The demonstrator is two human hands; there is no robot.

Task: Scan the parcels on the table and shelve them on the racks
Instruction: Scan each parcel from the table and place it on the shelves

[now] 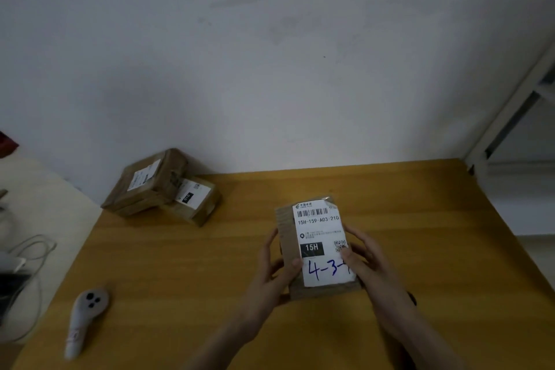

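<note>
Both hands hold one small brown cardboard parcel [315,237] above the wooden table [180,264]. Its white label faces me, with a barcode, "15H-159-A03-210" and blue handwriting "4-3-". My left hand [277,264] grips its left edge, thumb on the front. My right hand [365,258] grips its right edge, thumb over the end of the handwriting. A white hand-held scanner [85,320] lies at the table's front left, away from both hands. Two more brown parcels [159,186] sit stacked at the back left, the upper one tilted on the lower.
A white wall rises behind the table. A white metal rack frame [507,117] stands at the right beyond the table's edge. At the far left, a pale surface carries white cables [33,252] and dark devices.
</note>
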